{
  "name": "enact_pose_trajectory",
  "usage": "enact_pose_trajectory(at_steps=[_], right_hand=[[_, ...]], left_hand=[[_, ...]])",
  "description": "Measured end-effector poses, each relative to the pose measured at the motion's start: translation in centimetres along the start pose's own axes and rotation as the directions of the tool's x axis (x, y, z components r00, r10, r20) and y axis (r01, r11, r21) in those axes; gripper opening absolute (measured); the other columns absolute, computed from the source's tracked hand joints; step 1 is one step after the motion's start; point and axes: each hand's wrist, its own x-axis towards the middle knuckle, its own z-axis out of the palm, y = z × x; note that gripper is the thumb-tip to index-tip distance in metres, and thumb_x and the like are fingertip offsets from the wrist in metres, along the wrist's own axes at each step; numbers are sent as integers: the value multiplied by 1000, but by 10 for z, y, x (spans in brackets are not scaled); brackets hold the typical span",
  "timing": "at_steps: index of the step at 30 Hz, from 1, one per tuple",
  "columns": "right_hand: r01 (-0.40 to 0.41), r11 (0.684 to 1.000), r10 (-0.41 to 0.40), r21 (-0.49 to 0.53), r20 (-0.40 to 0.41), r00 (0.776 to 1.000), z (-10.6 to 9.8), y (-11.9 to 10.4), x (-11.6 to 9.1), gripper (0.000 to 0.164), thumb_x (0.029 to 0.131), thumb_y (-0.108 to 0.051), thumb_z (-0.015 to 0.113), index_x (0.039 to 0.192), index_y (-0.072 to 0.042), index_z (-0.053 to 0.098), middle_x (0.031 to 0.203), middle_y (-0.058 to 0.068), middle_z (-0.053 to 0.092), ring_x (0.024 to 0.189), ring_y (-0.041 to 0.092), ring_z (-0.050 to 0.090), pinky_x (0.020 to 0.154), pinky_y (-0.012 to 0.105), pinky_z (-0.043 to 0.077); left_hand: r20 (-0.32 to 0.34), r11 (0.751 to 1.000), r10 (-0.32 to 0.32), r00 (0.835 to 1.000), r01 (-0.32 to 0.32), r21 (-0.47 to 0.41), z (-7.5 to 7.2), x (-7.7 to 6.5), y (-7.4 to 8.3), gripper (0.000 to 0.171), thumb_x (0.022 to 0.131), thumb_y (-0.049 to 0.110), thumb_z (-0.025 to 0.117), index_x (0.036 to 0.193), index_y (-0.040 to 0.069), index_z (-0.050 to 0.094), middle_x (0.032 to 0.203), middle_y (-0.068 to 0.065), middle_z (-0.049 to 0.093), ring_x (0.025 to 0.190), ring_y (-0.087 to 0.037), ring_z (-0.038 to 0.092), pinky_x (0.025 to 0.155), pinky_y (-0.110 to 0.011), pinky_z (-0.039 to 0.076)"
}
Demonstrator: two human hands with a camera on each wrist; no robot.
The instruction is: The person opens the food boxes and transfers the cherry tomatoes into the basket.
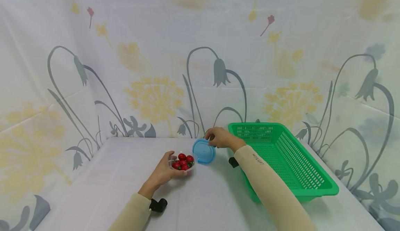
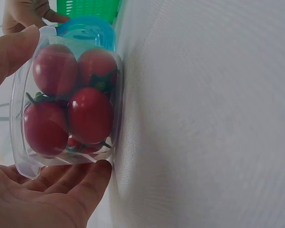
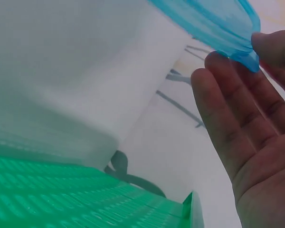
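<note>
Gripping a clear tub (image 2: pixel 18 114) of tomatoes (image 2: pixel 90 115) with left hand (image 1: pixel 162 170), fingers of right hand (image 1: pixel 221 138) pinching a blue lid (image 1: pixel 203 152), big green basket (image 1: pixel 312 192) chilling nearby

The left forearm (image 1: pixel 132 213) and the right forearm (image 1: pixel 273 192) extended from below and were inclined inward, toward each other. The left hand (image 1: pixel 165 171) was bent in a wide grip, with its thumb (image 2: pixel 14 54) on one side and its fingers (image 2: pixel 88 187) opposite. The right hand (image 1: pixel 221 138), which was farther forward, pinched with its thumb; its outer fingers (image 3: pixel 216 114) were nearly straight.
</note>
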Motion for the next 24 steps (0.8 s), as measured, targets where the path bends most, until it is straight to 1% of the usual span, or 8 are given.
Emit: enact_pose_trajectory(at_steps=[3, 6, 10, 13, 16, 19, 22, 24], right_hand=[[-13, 999, 13, -44, -1, 1000, 2, -4, 0, 26, 86, -9, 70, 111, -8, 65, 96, 4, 62, 84, 19, 59, 71, 30, 54], [-3, 995, 3, -101, 3, 1000, 4, -6, 2, 29, 86, -9, 71, 113, -8, 64, 97, 5, 62, 86, 19, 58, 73, 30, 54], [24, 989, -20, -149, 29, 999, 6, -4, 6, 29, 86, -7, 70, 115, -7, 63, 99, 6, 62, 88, 19, 58, 74, 31, 54], [26, 983, -16, -184, 55, 998, 6, -1, 11, 30, 86, -7, 70, 115, -7, 63, 101, 7, 62, 89, 19, 57, 76, 31, 54], [19, 978, -1, -209, 83, 997, 5, 0, 15, 30, 85, -7, 71, 114, -8, 63, 101, 7, 61, 90, 19, 56, 75, 31, 54], [36, 973, -12, -227, 105, 994, 4, -1, 19, 29, 85, -6, 71, 113, -9, 64, 101, 7, 62, 89, 19, 57, 75, 32, 54], [55, 968, -28, -244, 113, 993, 1, -4, 23, 28, 84, -7, 72, 111, -9, 65, 101, 7, 62, 90, 20, 57, 76, 33, 54], [54, 966, -27, -253, 111, 993, -1, -5, 25, 27, 84, -7, 72, 111, -9, 65, 103, 8, 62, 91, 20, 57, 77, 34, 53]], left_hand=[[0, 1000, 0, 1000, 0, 2, -1, 0, 0, 101, 66, 30, 88, 144, 3, 31, 138, -15, 48, 125, -36, 43, 99, -56, 40], [3, 1000, 4, 1000, -4, -3, -1, 0, -1, 101, 66, 29, 88, 145, 3, 30, 137, -15, 48, 124, -35, 44, 99, -55, 40], [5, 1000, 7, 1000, -7, -15, 0, 1, -2, 100, 66, 28, 88, 145, 3, 30, 137, -15, 48, 124, -35, 45, 98, -55, 40], [8, 1000, 6, 1000, -6, -16, 1, 0, -3, 100, 67, 28, 88, 145, 4, 30, 137, -15, 47, 125, -36, 44, 98, -55, 40], [10, 1000, -1, 1000, 1, -5, 3, -1, -3, 100, 66, 29, 88, 145, 4, 30, 138, -15, 47, 125, -36, 43, 97, -56, 41], [9, 1000, -7, 1000, 7, 2, 3, -2, -3, 101, 66, 29, 88, 145, 4, 30, 138, -15, 47, 125, -36, 43, 97, -55, 41], [4, 1000, 1, 1000, -1, -3, 1, -2, -3, 100, 66, 28, 88, 144, 4, 30, 138, -15, 47, 124, -35, 44, 98, -55, 41], [4, 1000, 10, 1000, -9, -8, -1, -1, -2, 99, 67, 27, 87, 144, 4, 30, 138, -15, 47, 124, -35, 44, 98, -55, 40]])
